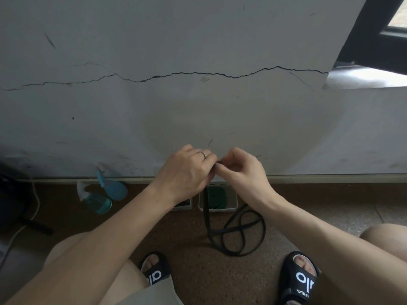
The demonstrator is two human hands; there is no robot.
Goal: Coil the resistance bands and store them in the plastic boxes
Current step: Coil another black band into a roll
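The black resistance band (233,234) hangs from both hands at the centre of the view, its top end pinched where the fingertips meet; from there it drops toward 6 o'clock and lies in loose crossed loops on the floor (198,271), between the two sandalled feet. The left hand (187,170), a ring on one finger, curls its fingers round the band's end; the right hand (244,170) pinches the same end from the 3 o'clock side, the two hands touching.

Just behind the hanging band, under the wrists, stand two white plastic boxes side by side against the wall base: the right box (218,208) holds a coiled green band (217,194), while the left box (184,206) is mostly hidden by the left forearm, so its contents cannot be told.

The floor is brown and speckled. At 9 o'clock two spray bottles (108,194) lie on it, with a white cable (36,203) farther out. The grey wall (198,106) fills the upper half, split by a long horizontal crack (176,74). At 2 o'clock sits a dark window frame (374,36).
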